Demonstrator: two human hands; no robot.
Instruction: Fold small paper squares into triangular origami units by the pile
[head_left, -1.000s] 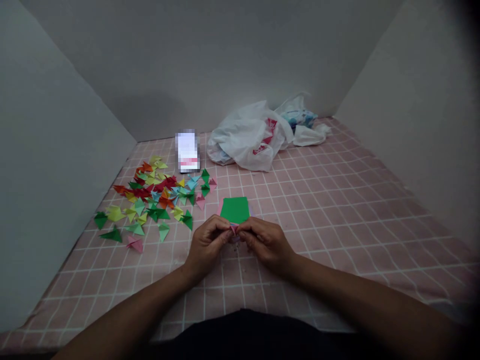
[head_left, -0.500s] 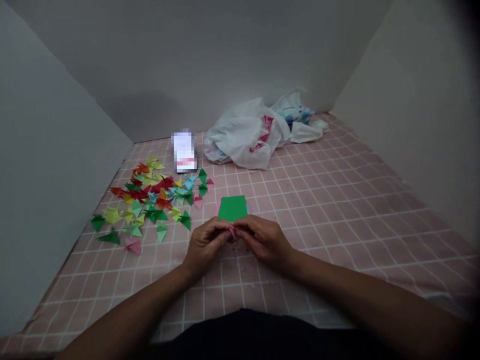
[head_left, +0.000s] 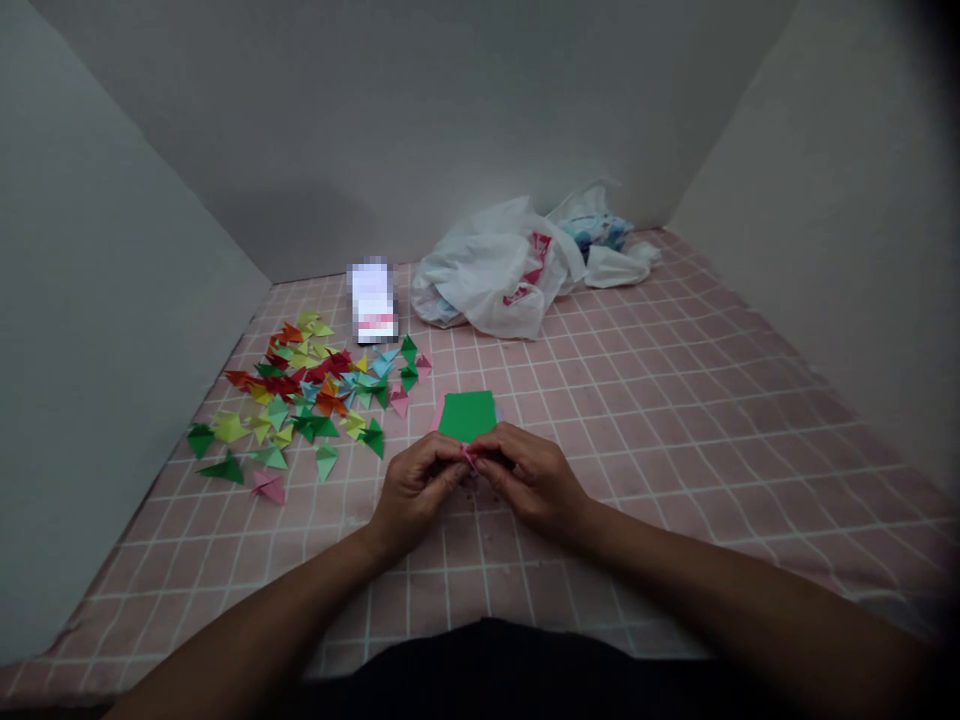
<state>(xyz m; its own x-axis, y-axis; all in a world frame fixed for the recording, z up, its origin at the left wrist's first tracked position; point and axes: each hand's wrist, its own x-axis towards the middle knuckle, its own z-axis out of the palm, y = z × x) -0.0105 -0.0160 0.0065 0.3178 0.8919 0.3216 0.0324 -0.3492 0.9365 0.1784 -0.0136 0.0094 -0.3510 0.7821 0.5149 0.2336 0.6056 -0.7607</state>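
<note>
A small piece of folded pink paper (head_left: pixel 469 459) is pinched between my two hands, mostly covered by the fingers. My left hand (head_left: pixel 421 482) grips its left side with thumb and fingertips. From the right, my right hand (head_left: pixel 531 477) closes on the other side in the same way. Just beyond the fingers lies a stack of square paper with a green sheet (head_left: pixel 468 415) on top and pink edges showing at its left. Many folded paper cranes (head_left: pixel 311 427) in green, yellow, red, orange, blue and pink are spread to the left.
A phone (head_left: pixel 373 300) with a lit, blurred screen leans behind the cranes. Farther back sit a crumpled white plastic bag (head_left: pixel 495 265) and a blue-and-white package (head_left: pixel 600 232). Pale walls (head_left: pixel 480 120) enclose the pink checked cloth (head_left: pixel 675 400) on three sides.
Both hands stay on the pink paper, with the fingers shifting slightly and the paper's angle altered a little. The whole view has moved a few pixels; the other objects lie where they were.
</note>
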